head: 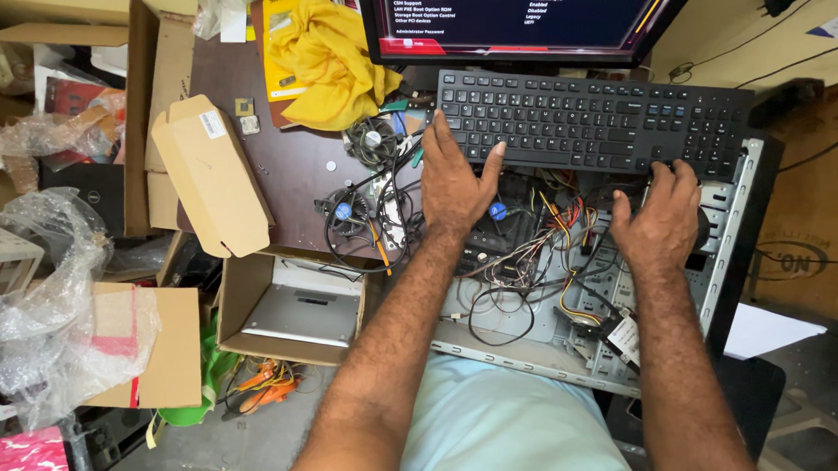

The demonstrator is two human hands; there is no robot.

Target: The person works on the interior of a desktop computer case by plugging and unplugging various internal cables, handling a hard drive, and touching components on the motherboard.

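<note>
Cluttered workshop corner, seen from above; dark desk (291, 175) crowded with parts and packing.

- Keyboard (595, 121): black, laid across the top edge of the open case, just below the monitor, so keys stay reachable while the machine runs exposed.
- Left hand (454, 176): fingers spread and flat, resting on the keyboard's lower left corner, gripping nothing.
- Right hand (663, 216): fingers curled onto the keyboard's lower right edge above the case frame; whether it presses a key or merely rests is hard to tell.
- Case (573, 343): lying on its side, panel off, wiring (548, 259) loose inside for access.
- Monitor (519, 21): lit with a dark settings screen, facing the person.
- Yellow cloth (332, 61): bunched beside the monitor.
- Coolers (371, 141): two small fans with cables, set aside on the desk left of the case.
- Cardboard box (212, 173): long, open-ended, angled over the desk edge.
- Open carton (291, 310): holds a grey metal unit.
- Bubble wrap (49, 315): heaped at left.
</note>
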